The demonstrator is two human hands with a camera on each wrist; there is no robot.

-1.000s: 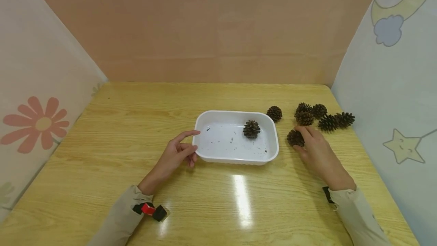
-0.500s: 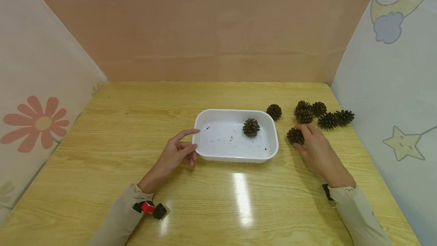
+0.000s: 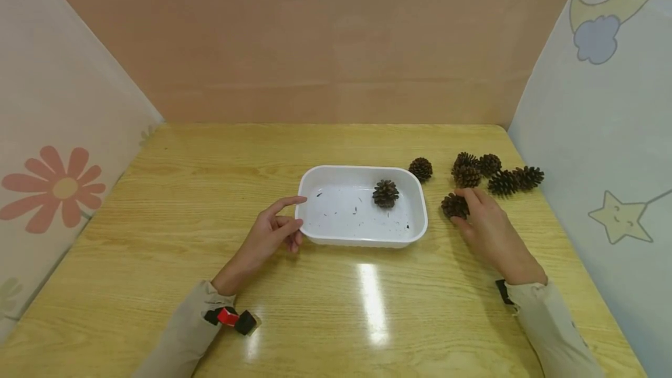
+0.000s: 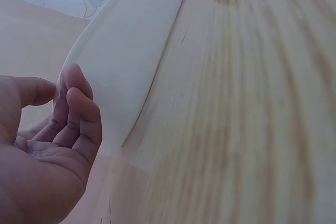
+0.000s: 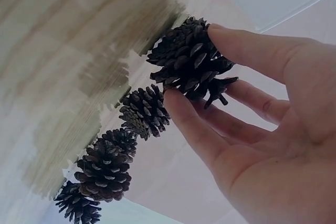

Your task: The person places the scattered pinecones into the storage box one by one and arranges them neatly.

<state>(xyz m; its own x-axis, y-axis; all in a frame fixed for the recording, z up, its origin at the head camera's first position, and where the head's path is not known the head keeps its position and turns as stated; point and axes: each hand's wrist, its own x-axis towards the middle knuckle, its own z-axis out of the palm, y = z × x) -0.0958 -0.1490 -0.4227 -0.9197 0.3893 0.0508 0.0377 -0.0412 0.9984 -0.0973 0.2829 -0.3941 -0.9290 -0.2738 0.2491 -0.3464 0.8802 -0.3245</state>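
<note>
At the left end of the white plastic tray [image 3: 336,200], my left hand [image 3: 265,232] holds the rim with its thumb and index finger. The left wrist view has those fingertips against the edge of the tray [image 4: 123,59]. One brown pine cone [image 3: 385,193] sits inside toward the tray's right end, among small dark flakes. To the right of the tray, my right hand [image 3: 490,229] grips another pine cone [image 3: 454,206] at the table surface. In the right wrist view thumb and fingertips pinch this pine cone [image 5: 189,61] from its sides.
Behind the tray's right corner lies a single pine cone [image 3: 420,169]. Several more are clustered at the far right, among them a front pine cone [image 3: 466,176] and a pine cone [image 3: 529,178] nearest the right wall. A wooden table [image 3: 220,179] bears everything, with walls on three sides.
The scene sits slightly higher in the head view than before. Both hands keep their places, the left at the tray rim and the right on the pine cone.
</note>
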